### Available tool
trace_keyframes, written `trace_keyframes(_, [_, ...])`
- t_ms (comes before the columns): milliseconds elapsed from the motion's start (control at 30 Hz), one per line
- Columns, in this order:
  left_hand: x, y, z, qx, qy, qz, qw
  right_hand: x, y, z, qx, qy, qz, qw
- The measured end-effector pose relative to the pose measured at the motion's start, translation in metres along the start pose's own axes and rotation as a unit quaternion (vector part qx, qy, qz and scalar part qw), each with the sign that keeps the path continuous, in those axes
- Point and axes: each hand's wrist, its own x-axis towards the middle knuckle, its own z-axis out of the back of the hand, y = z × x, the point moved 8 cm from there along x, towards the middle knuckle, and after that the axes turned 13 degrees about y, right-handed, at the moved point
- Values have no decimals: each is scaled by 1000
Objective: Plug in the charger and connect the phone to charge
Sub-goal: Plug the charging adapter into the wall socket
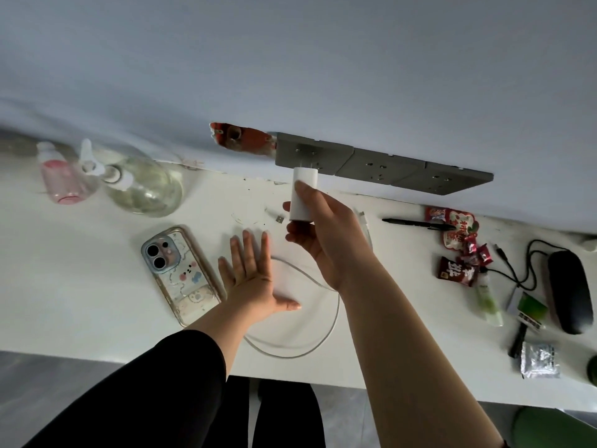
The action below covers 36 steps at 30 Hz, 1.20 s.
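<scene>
Charger held at the wall socket, phone lying on the table.

At frame centre the right hand pinched the white charger, its prongs at the leftmost grey socket on the wall. The left hand lay flat, fingers spread, on the white table, between the face-down phone at centre left and the looped white cable.

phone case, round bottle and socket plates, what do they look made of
Phone case: clear glossy plastic or silicone, printed design showing through. Round bottle: likely clear glass, see-through with bright reflections. Socket plates: grey matte, plastic or brushed metal; hard to tell.
</scene>
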Motion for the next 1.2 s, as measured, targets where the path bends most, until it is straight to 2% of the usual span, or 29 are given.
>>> trace_keyframes(367, [-1,-1,1,-12,4,-13,1000,2,9,-8,21,15,42,999])
trace_keyframes(633, [-1,0,0,-9,-4,-12,1000,0,-7,-16,161,45,38,985])
trace_keyframes(833, [-2,0,1,-12,-5,-14,1000,1,-4,-11,142,18,44,989])
trace_keyframes(1200, [-4,0,3,-9,-6,-14,1000,4,5,-10,125,19,34,991])
